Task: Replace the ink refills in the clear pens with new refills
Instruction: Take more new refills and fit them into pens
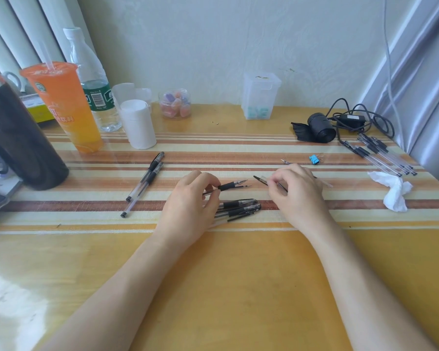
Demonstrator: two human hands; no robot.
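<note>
My left hand pinches a clear pen with a black grip, its tip pointing right just above the table. My right hand holds a thin dark refill between its fingertips, angled toward the pen's tip. Under my left hand lie a few capped clear pens in a small pile. Two more capped pens lie side by side at the left. A bundle of new refills rests at the far right. A loose refill tip pokes out behind my right hand.
An orange drink cup, a water bottle and a white container stand at the back left, with a dark flask nearer. A sweets jar, a clear box, a black roll with cable, a blue binder clip and crumpled tissue sit around.
</note>
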